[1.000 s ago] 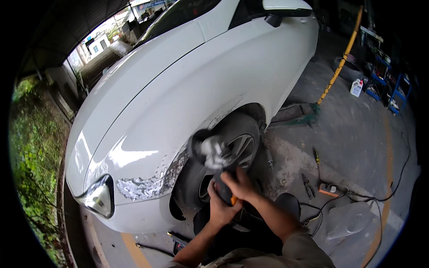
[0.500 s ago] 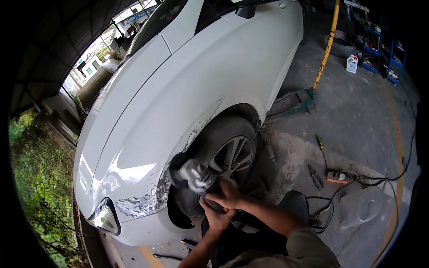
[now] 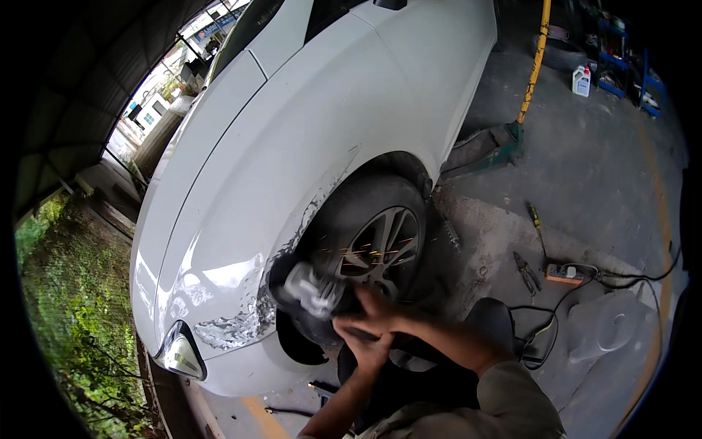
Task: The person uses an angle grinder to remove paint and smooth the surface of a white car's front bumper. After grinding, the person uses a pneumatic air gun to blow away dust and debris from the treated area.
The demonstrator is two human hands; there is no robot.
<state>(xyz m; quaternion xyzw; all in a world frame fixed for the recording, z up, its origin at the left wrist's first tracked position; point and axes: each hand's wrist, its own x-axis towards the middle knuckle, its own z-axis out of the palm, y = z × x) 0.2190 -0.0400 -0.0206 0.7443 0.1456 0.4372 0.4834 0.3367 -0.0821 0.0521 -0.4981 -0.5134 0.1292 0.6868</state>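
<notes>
A white car (image 3: 292, 146) fills the upper left, its front fender scraped to bare metal (image 3: 241, 322) near the wheel arch. An angle grinder (image 3: 311, 289), blurred with motion, sits against the fender edge beside the front wheel (image 3: 376, 245); a few sparks streak across the wheel. My right hand (image 3: 380, 311) grips the grinder body from the right. My left hand (image 3: 369, 351) holds it from below. Both forearms come in from the lower edge.
A power strip (image 3: 563, 274) with cables lies on the concrete floor at right, with pliers (image 3: 526, 271) and a screwdriver (image 3: 536, 222) near it. A yellow lift post (image 3: 532, 62) and a white jug (image 3: 581, 80) stand further back. Grass (image 3: 66, 307) borders the left.
The view has swung closer and lower toward the wheel. The grinder and both hands have moved down along the fender edge, and sparks now show over the wheel.
</notes>
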